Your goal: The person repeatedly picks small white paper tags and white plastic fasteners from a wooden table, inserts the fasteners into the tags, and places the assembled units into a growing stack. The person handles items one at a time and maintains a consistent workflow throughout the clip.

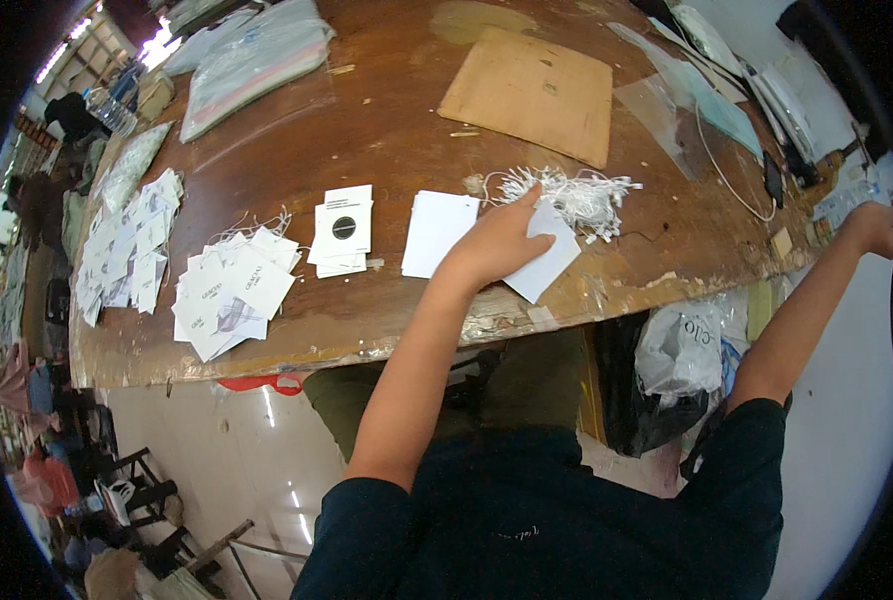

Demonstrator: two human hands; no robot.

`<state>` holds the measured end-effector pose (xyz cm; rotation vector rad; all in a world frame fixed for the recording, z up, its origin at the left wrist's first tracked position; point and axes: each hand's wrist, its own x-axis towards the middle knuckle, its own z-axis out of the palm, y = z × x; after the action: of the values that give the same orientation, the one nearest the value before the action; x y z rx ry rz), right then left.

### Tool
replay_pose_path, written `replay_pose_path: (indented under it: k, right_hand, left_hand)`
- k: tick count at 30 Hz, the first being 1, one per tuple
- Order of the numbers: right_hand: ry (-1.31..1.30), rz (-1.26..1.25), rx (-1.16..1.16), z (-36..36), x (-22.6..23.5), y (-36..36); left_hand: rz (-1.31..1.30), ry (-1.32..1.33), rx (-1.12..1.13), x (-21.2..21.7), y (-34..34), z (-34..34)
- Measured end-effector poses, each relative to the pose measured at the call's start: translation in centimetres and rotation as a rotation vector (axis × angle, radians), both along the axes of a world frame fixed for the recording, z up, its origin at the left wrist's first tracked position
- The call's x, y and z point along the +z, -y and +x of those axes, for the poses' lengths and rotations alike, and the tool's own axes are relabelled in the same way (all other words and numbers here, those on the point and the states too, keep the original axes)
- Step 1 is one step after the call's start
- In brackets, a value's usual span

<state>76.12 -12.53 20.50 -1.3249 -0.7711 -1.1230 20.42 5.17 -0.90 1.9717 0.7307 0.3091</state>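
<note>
Two hands worked well apart: the left hand (495, 243) lay over a white card (554, 268), fingertips at a heap of white strings (589, 200), its grip unclear; the right hand (873, 230) curled near the table's (387, 120) right end, its hold hidden. Picking out a string seemed in hand; next probably called for parting one without tangling. Blank cards (435, 232) lay leftward, then printed cards (344, 225).

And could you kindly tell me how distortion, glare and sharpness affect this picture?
In the head view, the near edge of the wooden tabletop bows; corners go black; glare bleaches a patch at upper left; light streaks the glossy floor; the right hand sits near the dark rim; strands in the white string bundle are hard to separate.
</note>
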Motion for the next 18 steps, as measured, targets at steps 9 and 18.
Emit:
replay_pose_path:
  k: [9, 18]
  right_hand:
    - [-0.292, -1.107, 0.546, -20.6, -15.7, -6.3]
    - [-0.111, -0.866, 0.210, -22.0, -18.2, -11.3]
  left_hand:
    - [-0.201, 0.244, 0.073, 1.3, 0.7, -0.8]
    - [-0.310, 0.528, 0.391, 3.8, 3.4, -8.8]
